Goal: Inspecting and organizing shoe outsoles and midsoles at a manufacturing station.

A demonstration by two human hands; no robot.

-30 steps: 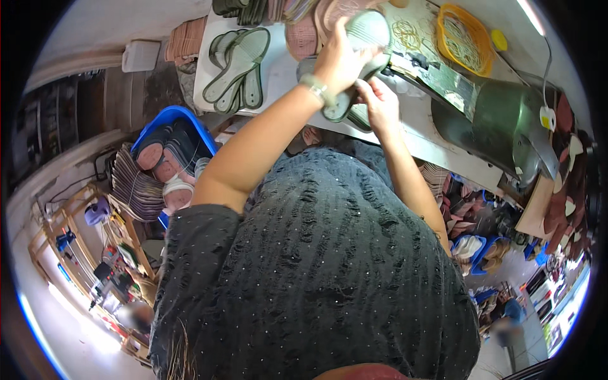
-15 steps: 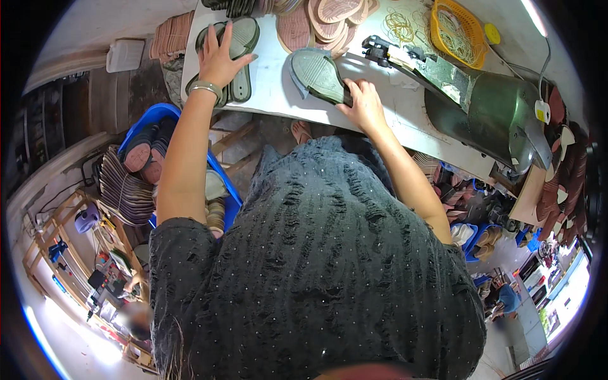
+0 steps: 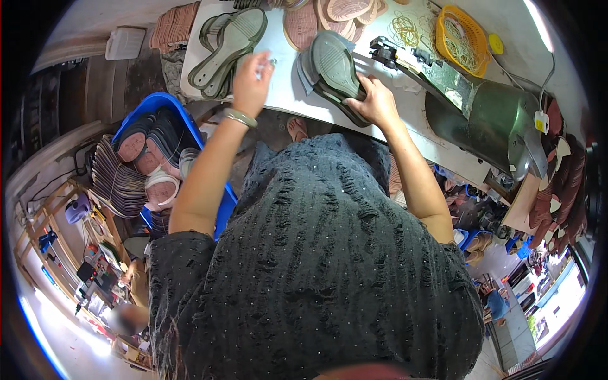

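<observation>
Pinched at its narrow heel end by my right hand (image 3: 375, 100) is a grey-green shoe sole (image 3: 335, 63) with a ribbed forefoot. The thumb lies on top and the fingers are mostly hidden along the far side. Thin grey material sticks out from under the sole's left edge. My left hand (image 3: 253, 75), with a bangle at the wrist, hovers over the table's front part between the two groups of soles. Its fingers are loosely bent, slightly blurred, and show nothing held. Left of it lie overlapping shoe soles (image 3: 231, 47), apart from the hand.
Reddish insoles (image 3: 301, 26) lie at the table's back. A yellow basket (image 3: 484, 54) of rubber bands stands at the back right. A black clamp-like device (image 3: 384, 52) and a dark green machine (image 3: 506, 111) occupy the right. Below left is a blue crate (image 3: 214, 171) of soles.
My left hand has left the soles at left and moved right and nearer to me, uncovering them. My right hand's sole has shifted slightly right, its toe farther from me.
</observation>
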